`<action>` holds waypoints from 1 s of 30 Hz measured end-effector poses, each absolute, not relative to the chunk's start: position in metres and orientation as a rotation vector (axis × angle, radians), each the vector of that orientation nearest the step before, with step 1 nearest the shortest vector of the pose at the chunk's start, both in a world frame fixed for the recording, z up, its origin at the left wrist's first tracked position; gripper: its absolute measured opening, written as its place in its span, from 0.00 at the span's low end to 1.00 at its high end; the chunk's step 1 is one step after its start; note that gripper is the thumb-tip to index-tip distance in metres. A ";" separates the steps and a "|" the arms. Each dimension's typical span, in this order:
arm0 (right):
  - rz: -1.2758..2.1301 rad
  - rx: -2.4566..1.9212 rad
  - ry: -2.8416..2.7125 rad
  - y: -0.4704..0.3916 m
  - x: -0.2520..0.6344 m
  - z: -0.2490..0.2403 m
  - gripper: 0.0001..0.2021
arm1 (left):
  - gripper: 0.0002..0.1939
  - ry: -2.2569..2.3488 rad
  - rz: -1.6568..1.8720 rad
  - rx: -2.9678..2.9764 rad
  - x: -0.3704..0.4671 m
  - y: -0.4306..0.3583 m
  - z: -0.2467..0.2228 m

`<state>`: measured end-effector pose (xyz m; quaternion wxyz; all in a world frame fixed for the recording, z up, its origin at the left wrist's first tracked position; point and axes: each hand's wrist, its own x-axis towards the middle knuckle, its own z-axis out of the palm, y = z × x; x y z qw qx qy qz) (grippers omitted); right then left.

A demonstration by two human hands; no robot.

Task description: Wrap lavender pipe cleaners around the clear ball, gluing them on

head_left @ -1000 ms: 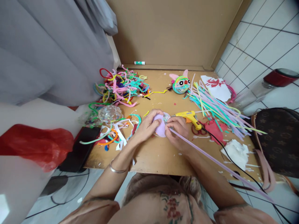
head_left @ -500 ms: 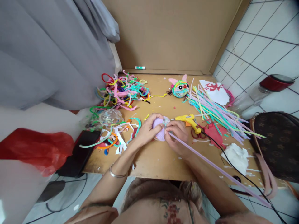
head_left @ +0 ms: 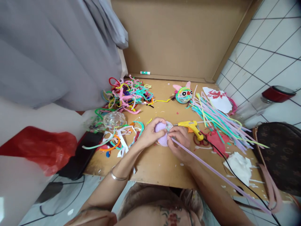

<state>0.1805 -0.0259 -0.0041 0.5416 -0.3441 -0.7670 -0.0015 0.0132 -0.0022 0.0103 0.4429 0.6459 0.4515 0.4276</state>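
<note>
My left hand point(head_left: 152, 133) is closed around the left side of a clear ball wrapped in purple pipe cleaner point(head_left: 161, 127). Rows of the purple strand cover much of the ball, while a see-through patch shows at its upper right. At the ball's right edge, my right hand point(head_left: 180, 139) pinches a long purple pipe cleaner point(head_left: 211, 166), whose loose length runs down to the lower right. Just beyond that hand lies a yellow hot glue gun point(head_left: 191, 126), its nozzle pointing left. The ball's underside is hidden.
Tangled pipe cleaners point(head_left: 128, 94) are heaped at the back left, near a clear faceted ball point(head_left: 114, 120). A decorated ball with pink ears point(head_left: 183, 94) stands behind. Straight pipe cleaners point(head_left: 218, 121), scissors point(head_left: 199, 140), crumpled tissue point(head_left: 240, 166) and a handbag point(head_left: 279, 153) lie right. The glue gun's black cord crosses the right side.
The whole view has shifted slightly, so the table sits a little lower and further right. Both hands keep their hold on the ball and strand, with hardly any visible movement.
</note>
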 end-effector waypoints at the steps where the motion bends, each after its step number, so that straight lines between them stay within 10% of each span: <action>1: -0.007 -0.816 -1.820 -0.026 0.181 -0.004 0.06 | 0.15 1.121 1.061 1.600 0.013 -0.002 0.011; 30: 0.121 -0.846 -1.776 -0.027 0.180 -0.005 0.07 | 0.13 1.143 1.009 1.658 0.009 -0.005 0.016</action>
